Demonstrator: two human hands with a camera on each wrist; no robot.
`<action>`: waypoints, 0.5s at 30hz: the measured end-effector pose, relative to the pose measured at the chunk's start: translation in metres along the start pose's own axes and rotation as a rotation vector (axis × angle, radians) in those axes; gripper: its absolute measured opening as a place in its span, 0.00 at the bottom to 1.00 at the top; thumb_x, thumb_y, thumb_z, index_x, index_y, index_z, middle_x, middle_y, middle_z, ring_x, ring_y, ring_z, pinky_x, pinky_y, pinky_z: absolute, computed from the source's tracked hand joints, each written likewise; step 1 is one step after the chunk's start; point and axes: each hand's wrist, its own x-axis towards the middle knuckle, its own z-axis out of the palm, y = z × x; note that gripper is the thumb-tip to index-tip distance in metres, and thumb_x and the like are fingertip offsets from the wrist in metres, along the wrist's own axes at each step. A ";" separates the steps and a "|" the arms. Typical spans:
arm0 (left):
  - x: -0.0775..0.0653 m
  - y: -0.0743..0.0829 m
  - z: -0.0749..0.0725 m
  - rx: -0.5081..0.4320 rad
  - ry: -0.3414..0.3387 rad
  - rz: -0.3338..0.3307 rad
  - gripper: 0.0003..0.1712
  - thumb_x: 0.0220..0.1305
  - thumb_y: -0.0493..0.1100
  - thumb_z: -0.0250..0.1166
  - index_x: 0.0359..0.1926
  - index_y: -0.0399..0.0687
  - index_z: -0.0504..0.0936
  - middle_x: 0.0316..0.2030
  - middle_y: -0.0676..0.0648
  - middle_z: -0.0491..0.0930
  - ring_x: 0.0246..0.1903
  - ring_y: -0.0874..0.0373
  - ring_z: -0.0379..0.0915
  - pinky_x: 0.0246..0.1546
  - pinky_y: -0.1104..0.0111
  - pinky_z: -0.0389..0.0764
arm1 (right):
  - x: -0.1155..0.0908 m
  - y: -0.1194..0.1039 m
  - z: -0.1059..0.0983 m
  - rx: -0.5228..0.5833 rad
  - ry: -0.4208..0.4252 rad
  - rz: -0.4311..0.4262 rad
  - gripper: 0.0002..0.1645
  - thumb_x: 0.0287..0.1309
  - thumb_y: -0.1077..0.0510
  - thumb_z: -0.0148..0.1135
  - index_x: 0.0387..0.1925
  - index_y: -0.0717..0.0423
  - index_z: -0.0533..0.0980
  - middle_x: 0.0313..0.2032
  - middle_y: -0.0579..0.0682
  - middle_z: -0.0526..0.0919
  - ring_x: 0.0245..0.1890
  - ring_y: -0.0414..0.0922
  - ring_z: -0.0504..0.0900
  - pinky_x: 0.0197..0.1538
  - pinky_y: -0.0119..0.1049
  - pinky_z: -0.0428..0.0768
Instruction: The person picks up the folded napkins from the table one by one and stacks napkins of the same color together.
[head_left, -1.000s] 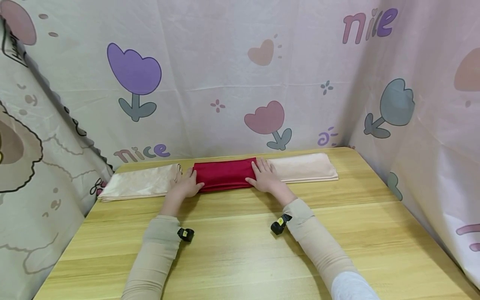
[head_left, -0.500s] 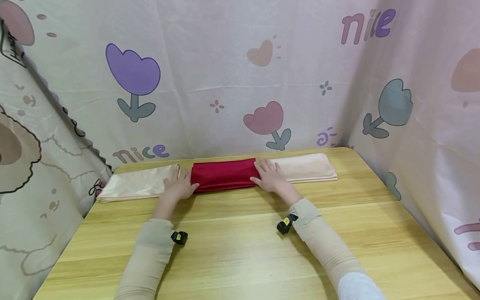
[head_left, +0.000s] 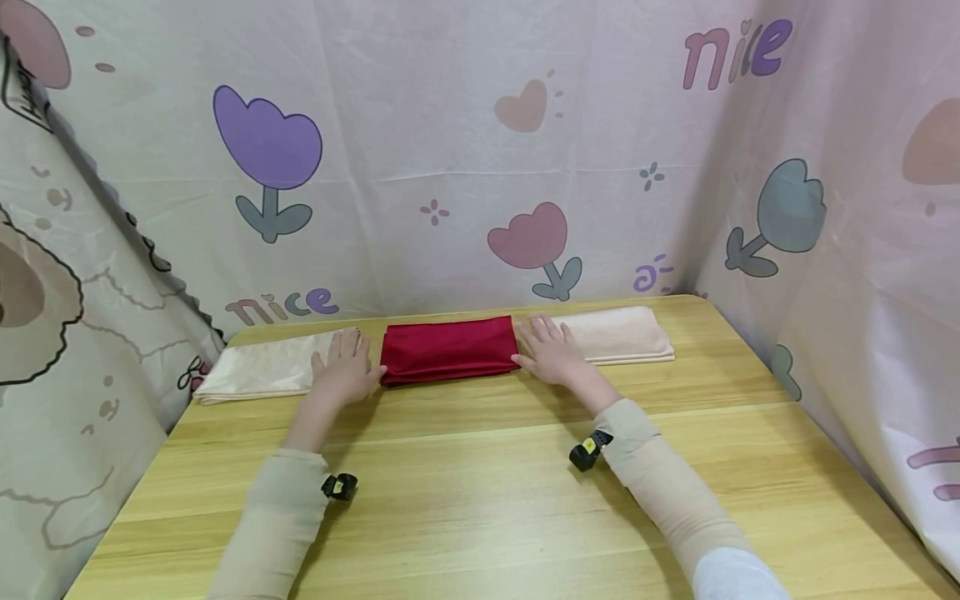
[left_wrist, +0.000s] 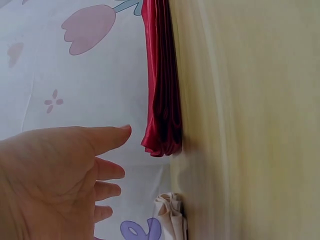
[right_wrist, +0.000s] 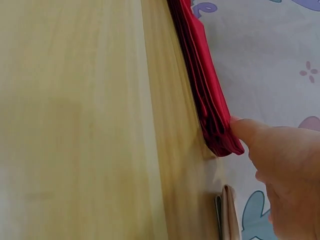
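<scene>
A folded red satin cloth (head_left: 450,351) lies at the back middle of the table, its stacked layers visible in both wrist views. To its left is a folded cream cloth (head_left: 258,367); to its right, a folded pale pink cloth (head_left: 618,335). My left hand (head_left: 345,371), fingers spread, is over the cream cloth's right end, and in the left wrist view its thumb is apart from the red cloth (left_wrist: 162,100). My right hand (head_left: 553,350) is between the red and pale pink cloths with fingers extended. Its thumb (right_wrist: 242,127) appears at the red cloth's corner in the right wrist view.
The wooden table (head_left: 450,500) extends in front of the cloths. A patterned curtain (head_left: 420,125) hangs behind it and along both sides. Each wrist bears a small black camera, such as the one on the right (head_left: 588,450).
Both hands have drawn outward from the red cloth's ends, the left toward the cream cloth and the right toward the pale pink one. The cloths stay in place.
</scene>
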 end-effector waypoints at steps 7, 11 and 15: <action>-0.014 -0.003 -0.004 -0.023 0.031 0.020 0.45 0.73 0.58 0.48 0.77 0.42 0.40 0.76 0.36 0.28 0.74 0.33 0.17 0.65 0.31 0.24 | -0.007 0.006 -0.005 0.011 0.026 -0.009 0.43 0.71 0.35 0.39 0.78 0.49 0.42 0.78 0.54 0.41 0.78 0.55 0.34 0.76 0.60 0.38; -0.020 -0.008 -0.004 -0.011 0.054 0.044 0.46 0.72 0.61 0.49 0.77 0.45 0.39 0.77 0.38 0.29 0.74 0.34 0.17 0.65 0.30 0.23 | -0.012 0.008 -0.009 0.014 0.064 -0.020 0.43 0.71 0.37 0.43 0.77 0.48 0.44 0.78 0.55 0.44 0.78 0.56 0.38 0.75 0.62 0.42; -0.026 -0.014 -0.005 0.012 0.078 0.057 0.47 0.71 0.64 0.49 0.78 0.49 0.38 0.77 0.38 0.31 0.74 0.33 0.19 0.65 0.30 0.23 | -0.016 0.008 -0.012 0.024 0.086 -0.028 0.43 0.70 0.37 0.45 0.77 0.47 0.45 0.78 0.54 0.45 0.78 0.56 0.39 0.75 0.61 0.42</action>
